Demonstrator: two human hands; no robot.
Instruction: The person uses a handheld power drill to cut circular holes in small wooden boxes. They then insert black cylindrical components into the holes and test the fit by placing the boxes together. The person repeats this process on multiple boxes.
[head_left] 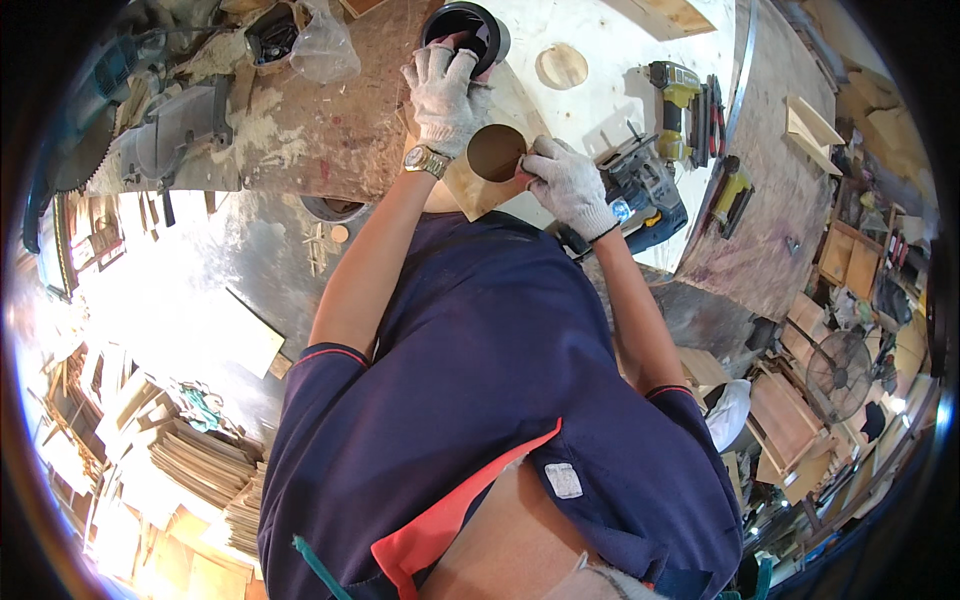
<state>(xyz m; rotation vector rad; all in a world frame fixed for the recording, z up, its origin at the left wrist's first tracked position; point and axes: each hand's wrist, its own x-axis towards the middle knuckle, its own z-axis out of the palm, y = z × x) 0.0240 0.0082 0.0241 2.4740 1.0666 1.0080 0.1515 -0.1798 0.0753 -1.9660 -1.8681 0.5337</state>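
Observation:
White knit gloves with bare fingertips cover both hands. My left hand (pixel 445 98), with a metal watch at its wrist, grips the near rim of a black round tube or cup (pixel 484 32), fingers reaching over its edge. Just below lies a thin wooden board (pixel 477 205) with a large round hole, one corner pointing toward my body. My right hand (pixel 570 185) is closed on the board at the right edge of the hole, its fingertips at the cut edge. A round wooden disc (pixel 562 66) rests on the white sheet beyond.
Right of my hand lie a jigsaw (pixel 645 185), a yellow-green nail gun (pixel 676 105) and a second yellow-green tool (pixel 733 192). A saw (pixel 175 135) and a clear plastic bag (pixel 325 45) sit at left. Stacked wood strips (pixel 200 460) and a fan (pixel 838 372) stand around.

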